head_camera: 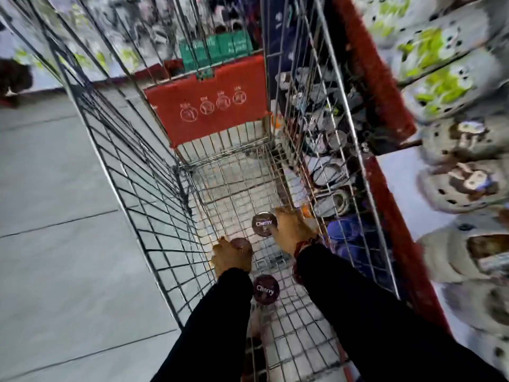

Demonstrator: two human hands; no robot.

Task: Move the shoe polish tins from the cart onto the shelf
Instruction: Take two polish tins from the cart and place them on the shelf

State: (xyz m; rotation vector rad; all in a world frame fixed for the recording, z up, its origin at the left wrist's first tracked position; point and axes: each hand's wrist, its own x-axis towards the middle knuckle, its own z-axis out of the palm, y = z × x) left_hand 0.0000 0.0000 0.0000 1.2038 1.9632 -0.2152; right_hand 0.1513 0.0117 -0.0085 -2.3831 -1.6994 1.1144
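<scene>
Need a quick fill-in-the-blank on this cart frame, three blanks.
1. The tins' lids read ____.
2. The left hand closes over a tin inside the ____.
3. The flap at the cart's far end is ____.

Missing: Cherry; cart; red

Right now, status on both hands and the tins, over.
Both hands down in cart. Left hand closed over one tin. Right hand touching edge of Cherry tin, grip unclear. Third tin loose between sleeves. Nothing blocking.
</scene>
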